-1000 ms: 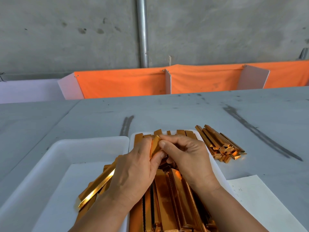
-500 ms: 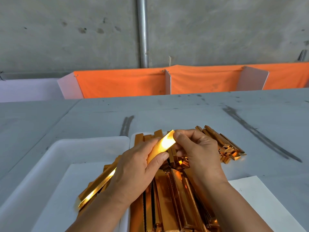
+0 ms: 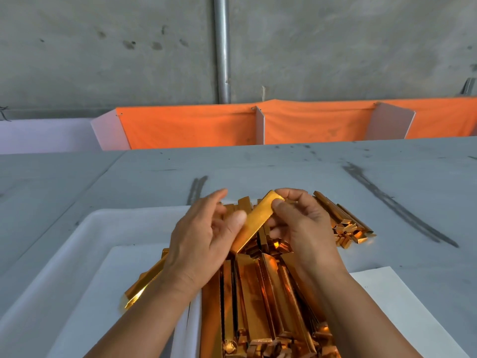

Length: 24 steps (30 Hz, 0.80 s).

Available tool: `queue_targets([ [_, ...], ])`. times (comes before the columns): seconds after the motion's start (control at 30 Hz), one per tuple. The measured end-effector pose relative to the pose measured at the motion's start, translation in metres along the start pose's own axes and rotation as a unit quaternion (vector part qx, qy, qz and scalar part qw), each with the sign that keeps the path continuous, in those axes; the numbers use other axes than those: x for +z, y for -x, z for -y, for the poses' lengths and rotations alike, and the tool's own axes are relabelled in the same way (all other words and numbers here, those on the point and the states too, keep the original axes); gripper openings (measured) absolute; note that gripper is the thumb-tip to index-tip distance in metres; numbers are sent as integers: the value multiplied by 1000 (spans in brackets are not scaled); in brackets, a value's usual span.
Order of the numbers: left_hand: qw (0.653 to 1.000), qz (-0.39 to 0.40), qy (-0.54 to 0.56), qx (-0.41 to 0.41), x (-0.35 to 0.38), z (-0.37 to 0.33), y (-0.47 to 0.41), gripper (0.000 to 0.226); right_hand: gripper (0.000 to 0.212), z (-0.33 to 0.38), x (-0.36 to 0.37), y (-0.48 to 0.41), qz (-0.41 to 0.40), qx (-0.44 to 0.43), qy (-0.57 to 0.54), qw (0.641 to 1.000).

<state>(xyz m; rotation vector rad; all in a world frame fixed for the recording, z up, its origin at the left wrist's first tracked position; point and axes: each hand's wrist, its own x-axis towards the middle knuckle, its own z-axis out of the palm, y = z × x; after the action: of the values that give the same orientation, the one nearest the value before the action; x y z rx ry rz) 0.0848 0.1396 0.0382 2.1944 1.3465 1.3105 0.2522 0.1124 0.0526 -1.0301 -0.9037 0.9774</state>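
Observation:
A shiny gold foil card strip (image 3: 254, 224) slants between my two hands above a tray of flat gold card pieces (image 3: 258, 293). My right hand (image 3: 302, 226) pinches the strip's upper end between thumb and fingers. My left hand (image 3: 204, 236) has its thumb against the strip's lower left edge, the other fingers spread and lifted off it. A few gold strips (image 3: 144, 288) lie in the white tray (image 3: 77, 249) on the left, partly hidden under my left wrist.
A pile of folded gold card boxes (image 3: 343, 220) lies on the grey table (image 3: 284, 171) to the right of my hands. A white sheet (image 3: 392, 306) lies at the lower right. Orange cloth dividers (image 3: 193, 127) and a concrete wall with a metal pipe (image 3: 223, 47) stand behind.
The strip has been lifted out of the stack and drawn flat between both hands. My left fingers have opened and spread away from it; the right hand keeps its pinch.

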Motion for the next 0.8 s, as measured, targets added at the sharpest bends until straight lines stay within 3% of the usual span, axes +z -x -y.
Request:
queue_targets([
  [0.17, 997, -53, -63, 4, -15, -10, -9, 60, 14, 17, -4, 1, -22, 2, -12, 1000],
  [0.33, 982, -26, -184, -29, -35, -15, -18, 40, 16, 38, -23, -2, 12, 8, 174, 985],
  [0.43, 968, 30, -225, -103, -50, -5, -23, 33, 22, 41, -37, -5, 6, -14, 392, 920],
  [0.57, 917, 165, -303, -198, -68, 24, -17, 31, 24, 36, -46, -9, 22, -41, 610, 791],
  [0.7, 859, 269, -364, -241, -72, 53, -7, 31, 14, 21, -49, -7, 53, -12, 717, 695],
  [0.8, 853, 269, -348, -282, -69, 70, 5, 34, 20, 9, -49, -2, 72, 15, 738, 671],
])
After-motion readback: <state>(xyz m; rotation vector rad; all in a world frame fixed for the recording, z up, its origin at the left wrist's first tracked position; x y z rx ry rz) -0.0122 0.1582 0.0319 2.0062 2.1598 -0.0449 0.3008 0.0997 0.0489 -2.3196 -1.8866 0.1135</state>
